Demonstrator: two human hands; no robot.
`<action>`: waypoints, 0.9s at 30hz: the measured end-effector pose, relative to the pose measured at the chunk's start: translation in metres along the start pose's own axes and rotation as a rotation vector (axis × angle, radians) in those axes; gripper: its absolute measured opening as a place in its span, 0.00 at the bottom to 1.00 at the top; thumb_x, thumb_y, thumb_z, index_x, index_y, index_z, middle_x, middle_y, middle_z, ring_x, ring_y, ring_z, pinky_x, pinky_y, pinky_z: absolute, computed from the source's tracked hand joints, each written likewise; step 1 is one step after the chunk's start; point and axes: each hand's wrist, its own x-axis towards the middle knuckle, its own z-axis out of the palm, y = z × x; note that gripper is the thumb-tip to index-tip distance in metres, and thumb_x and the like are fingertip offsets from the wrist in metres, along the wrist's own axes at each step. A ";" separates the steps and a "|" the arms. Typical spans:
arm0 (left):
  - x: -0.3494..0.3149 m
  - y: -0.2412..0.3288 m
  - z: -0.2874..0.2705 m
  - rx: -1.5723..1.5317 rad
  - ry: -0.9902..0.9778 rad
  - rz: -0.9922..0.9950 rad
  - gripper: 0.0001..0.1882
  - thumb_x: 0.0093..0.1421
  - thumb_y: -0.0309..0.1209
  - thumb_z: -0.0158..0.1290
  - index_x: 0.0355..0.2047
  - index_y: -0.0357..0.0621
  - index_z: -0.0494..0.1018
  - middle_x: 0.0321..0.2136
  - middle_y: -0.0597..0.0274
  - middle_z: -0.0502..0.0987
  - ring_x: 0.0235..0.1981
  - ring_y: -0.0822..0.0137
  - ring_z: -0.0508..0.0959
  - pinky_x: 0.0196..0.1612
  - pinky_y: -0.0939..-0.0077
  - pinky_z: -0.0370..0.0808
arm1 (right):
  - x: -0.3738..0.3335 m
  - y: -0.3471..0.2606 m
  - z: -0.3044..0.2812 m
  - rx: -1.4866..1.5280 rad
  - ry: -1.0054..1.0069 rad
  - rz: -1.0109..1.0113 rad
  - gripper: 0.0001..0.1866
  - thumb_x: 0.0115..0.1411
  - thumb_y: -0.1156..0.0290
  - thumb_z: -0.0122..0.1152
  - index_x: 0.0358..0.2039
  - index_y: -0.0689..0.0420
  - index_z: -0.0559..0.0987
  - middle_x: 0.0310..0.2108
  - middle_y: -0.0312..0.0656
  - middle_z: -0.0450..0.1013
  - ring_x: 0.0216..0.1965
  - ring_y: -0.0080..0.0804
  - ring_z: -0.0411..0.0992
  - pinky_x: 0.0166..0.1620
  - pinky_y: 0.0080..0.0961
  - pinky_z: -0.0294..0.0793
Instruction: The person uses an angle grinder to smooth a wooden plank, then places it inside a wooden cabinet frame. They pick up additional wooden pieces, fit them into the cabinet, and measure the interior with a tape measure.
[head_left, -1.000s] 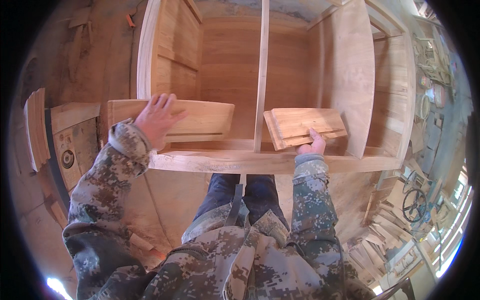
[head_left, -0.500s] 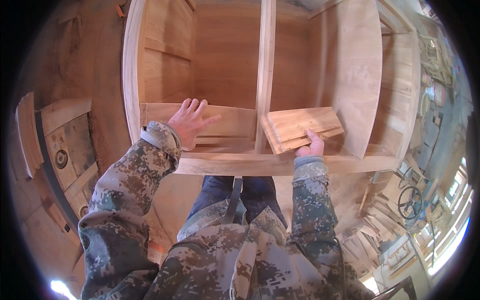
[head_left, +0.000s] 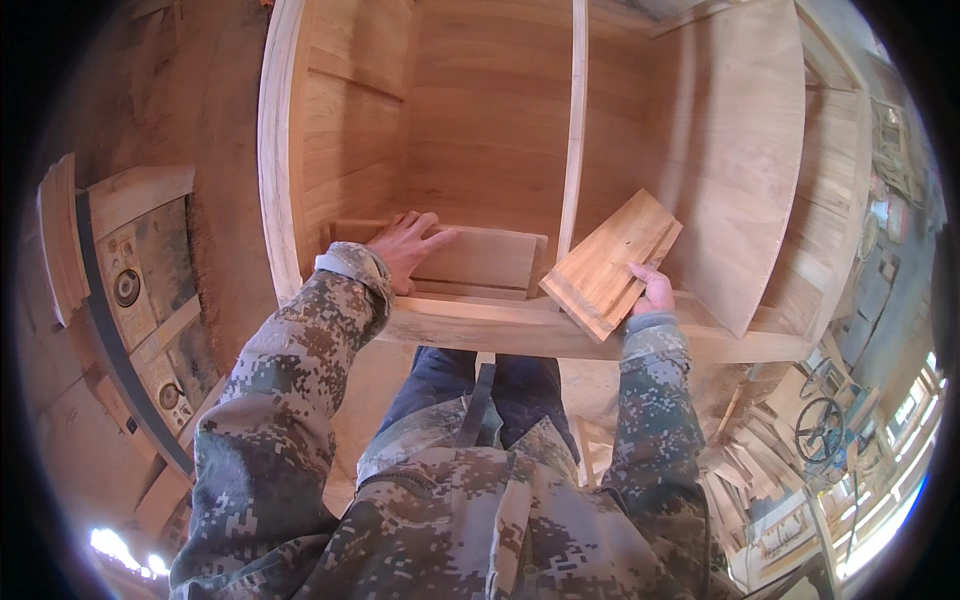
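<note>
Left hand (head_left: pixel 402 250): fingers spread over left board (head_left: pixel 488 262), inside cabinet (head_left: pixel 480 130) — grip unclear.
Right hand (head_left: pixel 652 289): thumb clamping right board (head_left: pixel 612 258), askew by near rail (head_left: pixel 470 328).
Board work: apparently positioning left board — next calls for steady alignment.

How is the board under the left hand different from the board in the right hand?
Pose: the left board runs roughly level across the picture, while the right board slants.
Colour: the left board looks paler, the right board more golden.
Hold: the left hand lies over the left board's upper edge; the right hand grips the right board's edge, thumb on its face.
Both are flat and wooden.
</note>
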 end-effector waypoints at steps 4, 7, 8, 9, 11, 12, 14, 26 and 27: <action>0.034 0.002 0.012 -0.335 0.103 -0.233 0.49 0.46 0.34 0.66 0.70 0.50 0.60 0.55 0.40 0.71 0.59 0.37 0.70 0.64 0.49 0.66 | 0.005 0.002 -0.011 -0.088 0.010 -0.096 0.24 0.60 0.80 0.57 0.58 0.63 0.69 0.55 0.52 0.73 0.59 0.53 0.71 0.68 0.52 0.68; 0.068 0.014 0.019 -0.464 -0.094 -0.277 0.44 0.49 0.39 0.64 0.68 0.48 0.65 0.50 0.38 0.76 0.52 0.36 0.76 0.61 0.52 0.71 | 0.006 0.001 -0.017 -0.085 -0.083 -0.068 0.26 0.60 0.78 0.59 0.59 0.64 0.69 0.53 0.51 0.74 0.58 0.52 0.72 0.68 0.49 0.69; 0.071 0.020 0.024 -0.431 -0.005 -0.302 0.40 0.49 0.42 0.65 0.64 0.50 0.70 0.53 0.41 0.76 0.56 0.40 0.74 0.63 0.49 0.68 | 0.007 0.000 -0.017 -0.100 -0.062 -0.038 0.26 0.60 0.78 0.58 0.60 0.64 0.68 0.55 0.51 0.73 0.59 0.52 0.72 0.68 0.49 0.68; 0.074 0.020 0.026 -0.365 -0.020 -0.339 0.40 0.49 0.42 0.65 0.64 0.52 0.71 0.54 0.42 0.76 0.58 0.41 0.73 0.64 0.47 0.65 | 0.007 -0.001 -0.017 -0.125 -0.053 -0.041 0.27 0.61 0.78 0.58 0.61 0.64 0.68 0.56 0.52 0.72 0.59 0.52 0.71 0.68 0.49 0.68; 0.073 0.020 0.031 -0.352 -0.004 -0.336 0.38 0.49 0.42 0.65 0.63 0.55 0.72 0.54 0.44 0.76 0.61 0.43 0.70 0.67 0.44 0.61 | 0.005 -0.004 -0.015 -0.167 0.012 -0.065 0.27 0.62 0.78 0.56 0.62 0.63 0.67 0.60 0.53 0.70 0.62 0.53 0.69 0.69 0.52 0.67; 0.071 0.017 0.032 -0.366 0.006 -0.331 0.38 0.49 0.41 0.65 0.63 0.57 0.72 0.54 0.45 0.76 0.63 0.43 0.69 0.68 0.42 0.59 | 0.004 -0.005 -0.012 -0.160 -0.025 -0.042 0.27 0.62 0.78 0.56 0.63 0.62 0.66 0.61 0.54 0.69 0.62 0.54 0.69 0.69 0.53 0.66; 0.067 0.011 0.032 -0.392 -0.005 -0.304 0.37 0.50 0.40 0.65 0.63 0.59 0.72 0.55 0.45 0.76 0.65 0.43 0.67 0.69 0.39 0.55 | -0.003 -0.010 -0.007 -0.149 0.082 -0.043 0.28 0.63 0.78 0.55 0.64 0.61 0.66 0.62 0.54 0.68 0.63 0.55 0.67 0.69 0.55 0.65; 0.046 0.018 0.044 -0.218 0.103 -0.250 0.34 0.55 0.33 0.60 0.65 0.56 0.69 0.60 0.42 0.69 0.69 0.41 0.61 0.71 0.38 0.53 | -0.008 -0.020 -0.005 -0.229 0.108 0.016 0.28 0.62 0.77 0.56 0.64 0.60 0.66 0.62 0.54 0.68 0.64 0.55 0.67 0.69 0.58 0.64; 0.043 0.017 0.042 -0.242 0.125 -0.218 0.33 0.56 0.33 0.58 0.64 0.56 0.69 0.59 0.41 0.70 0.68 0.41 0.63 0.71 0.40 0.56 | -0.006 -0.020 -0.009 -0.247 0.024 0.080 0.28 0.62 0.77 0.57 0.64 0.60 0.67 0.62 0.54 0.69 0.64 0.53 0.68 0.69 0.56 0.65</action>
